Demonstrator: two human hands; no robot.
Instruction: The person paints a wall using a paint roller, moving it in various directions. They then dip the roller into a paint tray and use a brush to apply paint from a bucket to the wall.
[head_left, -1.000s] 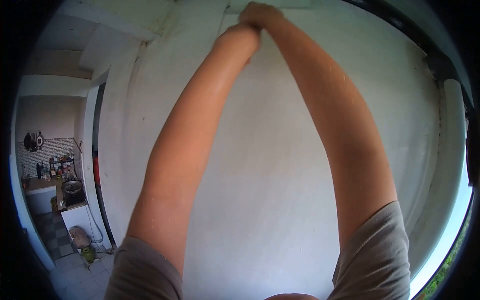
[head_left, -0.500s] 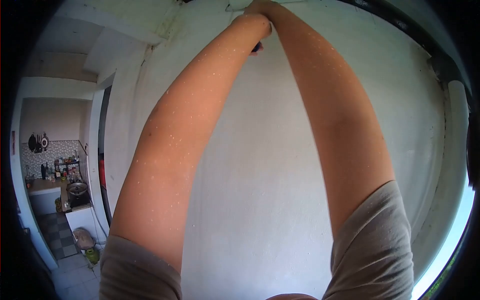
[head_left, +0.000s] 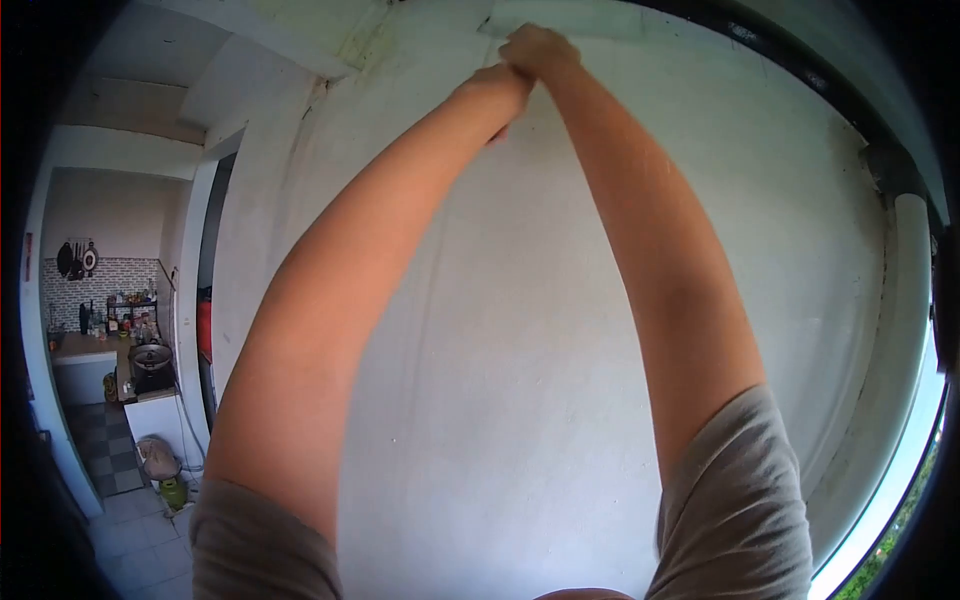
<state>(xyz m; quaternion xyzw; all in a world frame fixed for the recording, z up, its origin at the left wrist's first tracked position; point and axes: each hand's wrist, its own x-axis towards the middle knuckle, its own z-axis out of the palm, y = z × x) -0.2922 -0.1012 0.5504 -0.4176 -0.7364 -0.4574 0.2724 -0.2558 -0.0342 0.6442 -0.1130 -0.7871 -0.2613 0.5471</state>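
Observation:
Both my arms reach up high against a pale wall (head_left: 500,330). My right hand (head_left: 541,50) is closed, with its fingers curled, near the top of the view. Just below and to its left, my left hand (head_left: 500,92) is closed too, its wrist bent and a fingertip showing beneath. The two hands meet and overlap in this view. What they grip is hidden behind them, and I cannot tell what it is. Right above the hands, a pale greenish strip (head_left: 590,18) shows on the upper wall.
A black pipe (head_left: 790,60) curves across the top right, and a white pipe (head_left: 905,300) runs down the right side. Left, a doorway opens onto a kitchen with a counter (head_left: 85,347), a pan (head_left: 152,357) and a green gas cylinder (head_left: 173,494).
Both hands have come lower in the view, and my right hand now shows whole above the left. A dark bit seen under my left hand is hidden now. The view has shifted slightly.

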